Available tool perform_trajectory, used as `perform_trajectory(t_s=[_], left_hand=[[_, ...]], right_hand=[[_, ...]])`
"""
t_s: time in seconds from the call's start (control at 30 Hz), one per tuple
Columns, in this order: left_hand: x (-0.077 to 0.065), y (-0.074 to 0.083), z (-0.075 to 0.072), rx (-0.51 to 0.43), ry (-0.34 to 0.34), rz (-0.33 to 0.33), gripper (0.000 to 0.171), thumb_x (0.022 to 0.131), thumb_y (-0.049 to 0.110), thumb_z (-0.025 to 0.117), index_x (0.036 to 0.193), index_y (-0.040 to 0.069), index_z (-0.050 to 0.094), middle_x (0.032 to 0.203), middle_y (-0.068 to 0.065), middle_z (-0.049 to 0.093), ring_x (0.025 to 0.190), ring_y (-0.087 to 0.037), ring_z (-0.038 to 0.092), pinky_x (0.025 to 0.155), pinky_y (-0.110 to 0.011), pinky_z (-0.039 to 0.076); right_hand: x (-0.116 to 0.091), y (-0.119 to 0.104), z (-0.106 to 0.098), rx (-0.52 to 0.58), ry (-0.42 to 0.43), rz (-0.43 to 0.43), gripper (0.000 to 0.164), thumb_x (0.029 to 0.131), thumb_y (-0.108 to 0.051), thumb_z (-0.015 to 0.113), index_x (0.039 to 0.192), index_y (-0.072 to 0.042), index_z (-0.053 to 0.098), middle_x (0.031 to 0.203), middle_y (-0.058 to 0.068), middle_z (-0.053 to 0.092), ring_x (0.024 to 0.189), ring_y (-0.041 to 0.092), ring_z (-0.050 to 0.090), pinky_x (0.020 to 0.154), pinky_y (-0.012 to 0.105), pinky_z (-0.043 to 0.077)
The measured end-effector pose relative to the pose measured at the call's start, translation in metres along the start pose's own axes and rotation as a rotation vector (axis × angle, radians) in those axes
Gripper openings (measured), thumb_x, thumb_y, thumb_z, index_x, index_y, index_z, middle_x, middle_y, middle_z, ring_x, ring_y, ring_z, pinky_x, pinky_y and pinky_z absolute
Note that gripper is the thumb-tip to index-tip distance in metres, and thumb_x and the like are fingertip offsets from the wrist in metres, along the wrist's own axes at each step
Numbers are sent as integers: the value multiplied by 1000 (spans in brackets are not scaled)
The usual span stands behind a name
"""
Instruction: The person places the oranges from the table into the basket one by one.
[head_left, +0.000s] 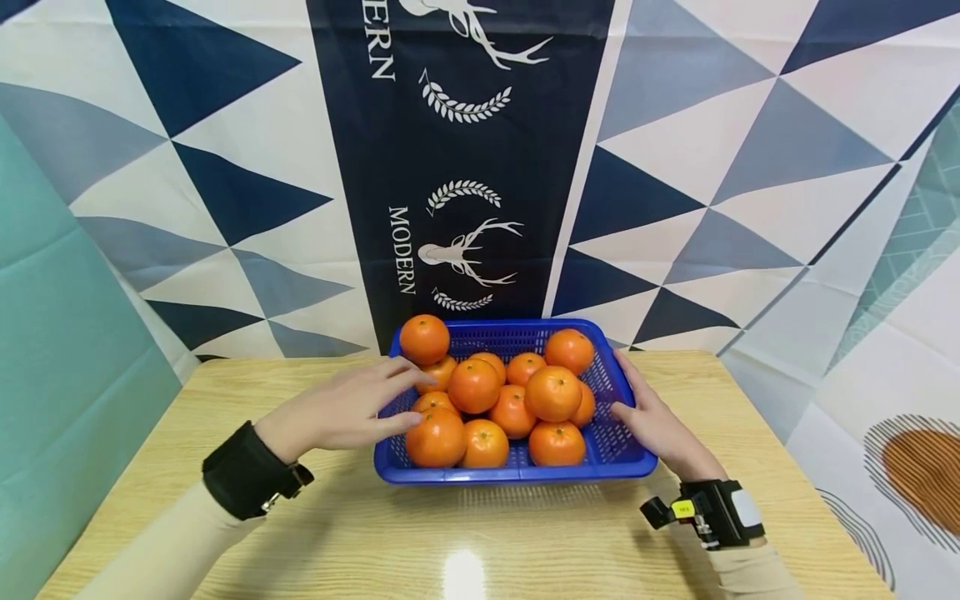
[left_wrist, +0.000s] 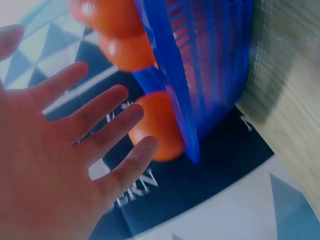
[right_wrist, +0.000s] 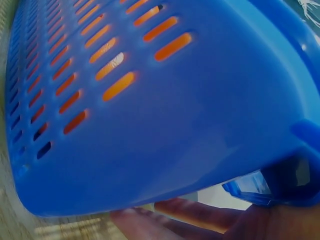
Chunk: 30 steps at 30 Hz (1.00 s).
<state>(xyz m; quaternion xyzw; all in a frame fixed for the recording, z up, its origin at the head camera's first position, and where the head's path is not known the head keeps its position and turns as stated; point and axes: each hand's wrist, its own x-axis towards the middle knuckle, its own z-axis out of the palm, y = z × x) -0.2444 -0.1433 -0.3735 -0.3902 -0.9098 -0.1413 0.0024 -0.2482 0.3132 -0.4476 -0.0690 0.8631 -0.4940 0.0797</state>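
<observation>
A blue plastic basket (head_left: pixel 517 475) with slotted walls holds several oranges (head_left: pixel 474 386), some piled above the rim. My left hand (head_left: pixel 348 408) reaches over the basket's left side, its fingers spread and its fingertips close by the oranges there. In the left wrist view that hand (left_wrist: pixel 55 145) shows its palm and holds nothing. At the basket's right end my right hand (head_left: pixel 660 425) grips the rim, thumb over the edge and fingers along the outside. The right wrist view shows its fingers (right_wrist: pixel 185 215) by the basket's wall (right_wrist: pixel 200 115), partly hidden by it.
The basket stands toward the back of a light wooden table (head_left: pixel 360 533). Behind it hangs a cloth (head_left: pixel 465 158) with triangles and white deer heads. A teal surface (head_left: pixel 67 350) borders the left side, and a pale patterned cloth (head_left: pixel 862 392) lies at right.
</observation>
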Motion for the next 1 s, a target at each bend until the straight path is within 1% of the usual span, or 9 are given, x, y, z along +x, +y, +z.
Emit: perform_trajectory(t_s=[0.17,0.3,0.47,0.57,0.67,0.77,0.83,0.9,1.0], left_hand=[[-19,-14,-8,35,110,-52,52,113,44,61,158,18,65,158,-12,67,142,-37,67,117,-66,56],[-30,-22,-12,95,202,-94,51,113,41,61,159,19,65,160,-15,67,144,-40,66,114,-70,56],[-40,-29,-10,113,296,-162,53,111,36,63,162,17,63,164,-18,63,148,-45,63,115,-74,54],[-43,-31,-6,124,348,-210,56,111,36,63,163,16,60,166,-20,61,149,-49,61,115,-77,52],[-42,-32,-1,142,396,-254,59,110,38,64,165,16,59,168,-22,59,151,-51,59,115,-77,51],[-35,-33,2,159,421,-296,61,110,40,63,166,16,57,170,-22,57,154,-51,56,117,-76,49],[-30,-34,4,166,423,-316,62,110,41,62,167,17,56,171,-22,56,156,-50,54,119,-77,48],[-24,-33,7,166,416,-326,62,111,43,60,167,17,56,172,-22,54,158,-51,52,121,-78,46],[-18,-33,11,157,412,-337,61,112,43,59,167,18,56,174,-22,53,161,-51,49,123,-78,44]], right_hand=[[2,-3,7,15,4,-7,97,108,-1,49,182,-18,-11,188,31,-5,169,65,14,131,87,19],[6,-5,13,24,5,-31,97,107,-1,50,182,-18,-10,188,32,-2,169,64,18,132,85,21],[7,-5,17,20,10,-24,98,107,-2,50,182,-17,-11,188,33,-2,167,64,20,132,85,22],[8,-5,17,15,2,-11,97,109,-8,52,182,-18,-11,188,32,-1,168,64,20,132,84,23],[8,-6,14,1,-3,23,96,114,-22,54,181,-21,-15,189,30,-4,170,64,15,132,85,19],[4,-7,9,-46,10,61,98,117,-39,52,179,-23,-22,188,33,-5,170,65,12,133,85,17],[0,-8,6,-97,34,72,99,117,-48,49,178,-24,-25,186,38,4,168,67,20,131,85,23],[-4,-9,3,-156,75,49,98,117,-52,48,179,-22,-22,182,42,16,163,68,31,127,84,32],[-8,-10,-2,-258,163,-57,90,117,-49,50,183,-16,-1,176,43,31,155,67,44,120,84,42]])
